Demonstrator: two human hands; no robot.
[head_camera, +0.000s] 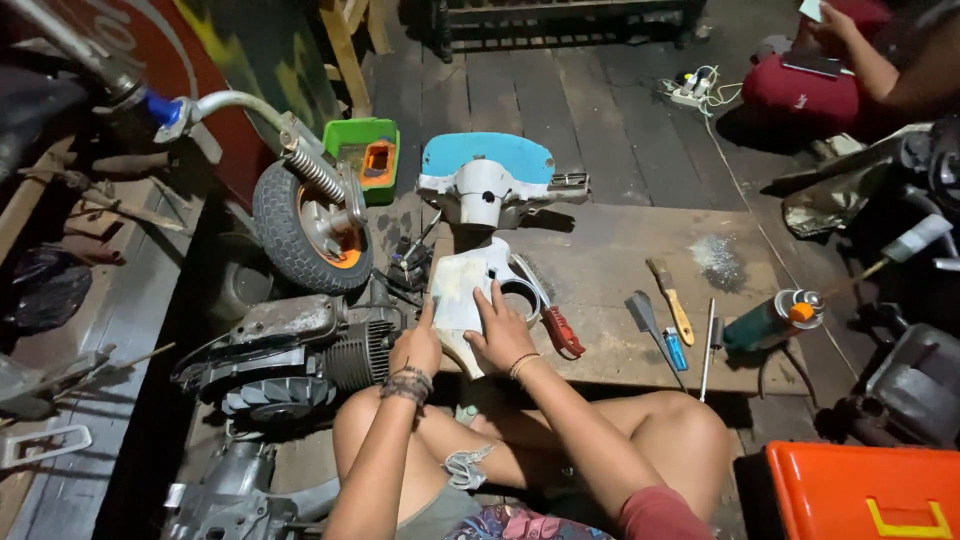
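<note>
I'm smoothing the pale scooter body panel (470, 300) on the board (620, 260), left hand (417, 347) and right hand (500, 335) pressed flat, fingers (487, 297) together; the rubbing needs steady pressure.

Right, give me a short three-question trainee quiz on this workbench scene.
1. True or false: both the left hand and the right hand rest on the pale body panel.
2. What lies just right of the brush? A) wheel B) screwdriver C) toolbox
3. Fill in: the spray can has an ____ cap.

Key: 1 true; 2 B, the screwdriver; 3 orange.
</note>
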